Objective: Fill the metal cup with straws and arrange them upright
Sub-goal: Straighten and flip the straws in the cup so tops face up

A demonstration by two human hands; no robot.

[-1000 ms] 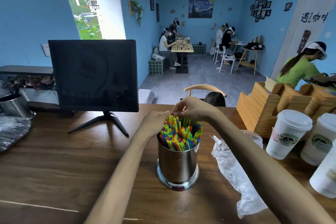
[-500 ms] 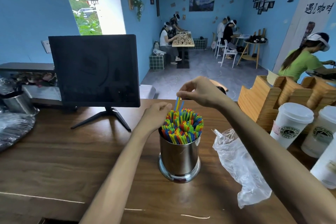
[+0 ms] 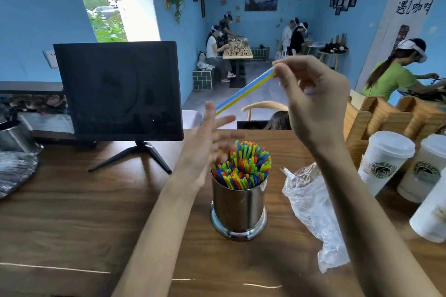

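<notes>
Steel cup bristles; right hand pinches two straws, left hand splayed

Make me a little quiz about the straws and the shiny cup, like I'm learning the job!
1. True or false: the right hand pinches a blue straw and a yellow straw lifted clear of the metal cup.
2. Which lies just right of the cup? A) a plastic bag B) a monitor C) a spoon
3. Fill in: the left hand, beside the straws in the cup, has its fingers ____.

Key: 1 true. 2 A, the plastic bag; the monitor stands to the left. 3 open.
</notes>
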